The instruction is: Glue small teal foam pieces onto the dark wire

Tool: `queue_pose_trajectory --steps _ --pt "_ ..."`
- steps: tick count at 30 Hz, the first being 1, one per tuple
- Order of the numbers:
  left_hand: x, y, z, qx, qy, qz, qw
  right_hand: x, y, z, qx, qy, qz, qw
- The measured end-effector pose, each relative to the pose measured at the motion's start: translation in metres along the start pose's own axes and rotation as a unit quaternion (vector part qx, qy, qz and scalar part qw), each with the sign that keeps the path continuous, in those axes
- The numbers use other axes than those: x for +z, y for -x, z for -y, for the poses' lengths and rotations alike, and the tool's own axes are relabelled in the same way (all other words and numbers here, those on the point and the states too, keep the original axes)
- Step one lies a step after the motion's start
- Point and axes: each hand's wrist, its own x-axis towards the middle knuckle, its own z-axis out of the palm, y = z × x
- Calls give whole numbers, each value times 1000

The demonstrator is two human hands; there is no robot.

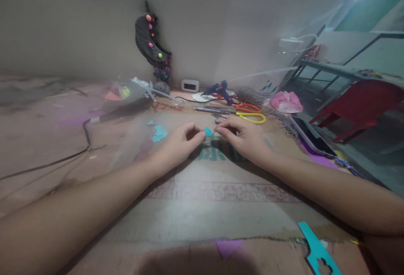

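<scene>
Between thumb and fingers, my left hand point(189, 137) pinches a small turquoise paper piece point(208, 132) above the printed cardboard sheet point(195, 218). Just to its right, my right hand point(238, 136) is closed in a pinch, its fingertips close to the paper; whatever they hold is too small to make out. A little heap of turquoise paper cut-outs point(158, 133) lies left of my left hand. Beyond my right hand rest scissors with yellow handles point(255, 117) and another pair with orange handles point(249, 107).
At the back stand a blue glue gun point(222, 92), a small white clock point(190, 85) and grey yarn point(251, 96). A phone point(312, 136) and a pink bag point(287, 101) are on the right. A turquoise paper strip point(317, 247) lies at the front edge. A red chair point(362, 102) stands beyond.
</scene>
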Motion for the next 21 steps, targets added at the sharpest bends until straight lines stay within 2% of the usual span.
queue_pose_trajectory --steps 5,13,18,21 --pt "1 0 2 21 -25 10 999 -1 2 0 -48 20 6 999" --pt "0 1 0 26 -24 19 999 -1 3 0 -85 26 7 996" --pt "0 1 2 23 -31 26 999 -1 3 0 -82 17 13 996" --pt "-1 1 1 21 -34 28 999 -2 3 3 -51 7 23 998"
